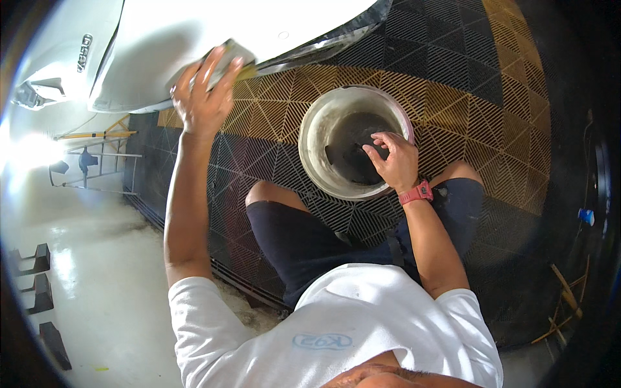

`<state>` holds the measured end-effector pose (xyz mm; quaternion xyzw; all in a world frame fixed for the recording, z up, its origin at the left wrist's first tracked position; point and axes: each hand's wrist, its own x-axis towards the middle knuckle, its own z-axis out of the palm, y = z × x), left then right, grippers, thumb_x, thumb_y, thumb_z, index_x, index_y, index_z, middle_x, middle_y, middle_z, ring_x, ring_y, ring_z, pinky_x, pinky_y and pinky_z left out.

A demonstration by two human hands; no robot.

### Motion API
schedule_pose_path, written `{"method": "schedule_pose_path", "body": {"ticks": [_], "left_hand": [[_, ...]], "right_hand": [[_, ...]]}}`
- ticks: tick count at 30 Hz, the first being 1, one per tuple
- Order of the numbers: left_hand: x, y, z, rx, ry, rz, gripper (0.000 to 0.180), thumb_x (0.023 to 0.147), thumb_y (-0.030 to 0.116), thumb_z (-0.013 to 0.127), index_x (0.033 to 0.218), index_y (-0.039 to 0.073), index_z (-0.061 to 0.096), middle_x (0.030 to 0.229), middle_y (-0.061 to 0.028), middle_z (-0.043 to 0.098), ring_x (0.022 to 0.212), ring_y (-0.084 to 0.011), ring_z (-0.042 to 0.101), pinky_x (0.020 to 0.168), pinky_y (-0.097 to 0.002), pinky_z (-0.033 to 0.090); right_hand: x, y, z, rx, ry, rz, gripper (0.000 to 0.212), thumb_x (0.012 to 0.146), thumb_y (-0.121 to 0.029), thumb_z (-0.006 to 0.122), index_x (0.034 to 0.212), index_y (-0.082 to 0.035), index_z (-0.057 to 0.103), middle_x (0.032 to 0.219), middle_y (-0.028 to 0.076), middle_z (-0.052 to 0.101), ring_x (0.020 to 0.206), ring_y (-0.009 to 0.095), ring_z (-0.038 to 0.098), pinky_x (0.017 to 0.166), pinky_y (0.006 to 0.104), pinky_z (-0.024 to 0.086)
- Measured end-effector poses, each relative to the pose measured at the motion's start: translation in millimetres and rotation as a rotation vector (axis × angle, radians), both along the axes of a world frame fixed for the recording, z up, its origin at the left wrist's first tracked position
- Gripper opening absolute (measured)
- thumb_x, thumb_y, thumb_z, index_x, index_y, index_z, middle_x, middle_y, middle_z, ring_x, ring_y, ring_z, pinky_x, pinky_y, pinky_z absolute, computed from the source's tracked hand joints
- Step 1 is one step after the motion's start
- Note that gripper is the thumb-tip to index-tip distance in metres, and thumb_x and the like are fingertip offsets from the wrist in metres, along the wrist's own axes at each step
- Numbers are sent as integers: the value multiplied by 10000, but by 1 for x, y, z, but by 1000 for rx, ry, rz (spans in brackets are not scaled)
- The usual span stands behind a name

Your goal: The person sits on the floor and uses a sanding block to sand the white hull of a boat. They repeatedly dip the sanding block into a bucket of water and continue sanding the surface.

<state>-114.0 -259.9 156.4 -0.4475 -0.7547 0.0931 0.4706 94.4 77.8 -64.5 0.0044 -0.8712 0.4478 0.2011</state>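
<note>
My left hand is pressing a grey and yellow sponge-like block against the lower edge of a white car body panel. Its fingers are spread over the block, which is slightly blurred. Below and to the right of the panel stands a round, whitish bucket with dark water in it. Over the bucket's right side hovers my right hand, fingers loosely bent and apart, with nothing seen in them. A red watch is on that wrist.
Black and tan grid floor tiles surround the bucket. My knees bracket it. A bright work light and a metal stand are at the left. Dark angular blocks lie lower left, and a blue-capped item is at the far right.
</note>
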Motion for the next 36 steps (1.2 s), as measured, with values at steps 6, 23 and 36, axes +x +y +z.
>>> {"method": "schedule_pose_path", "body": {"ticks": [6, 23, 36], "left_hand": [[-3, 129, 10, 65, 141, -64, 632, 776, 110, 839, 1332, 408, 797, 1454, 117, 693, 1150, -137, 637, 950, -314, 522], [14, 57, -24, 200, 36, 35, 521, 805, 167, 924, 1248, 421, 821, 1411, 109, 694, 1218, -154, 532, 1075, -342, 397], [15, 154, 11, 55, 100, 12, 588, 807, 72, 821, 1330, 339, 798, 1483, 24, 687, 1249, -208, 599, 1029, -376, 478]], "right_hand": [[3, 6, -7, -3, -10, -15, 304, 919, -315, 874, 1070, -72, 770, 908, 86, 790, 808, 264, 767, 737, 388, 626], [0, 4, -4, -26, 5, -17, 319, 914, -325, 877, 1063, -64, 769, 899, 82, 781, 824, 267, 766, 738, 399, 616], [-1, 4, -8, -18, 40, -40, 293, 914, -307, 877, 1051, -76, 758, 869, 71, 767, 783, 266, 754, 712, 397, 614]]}}
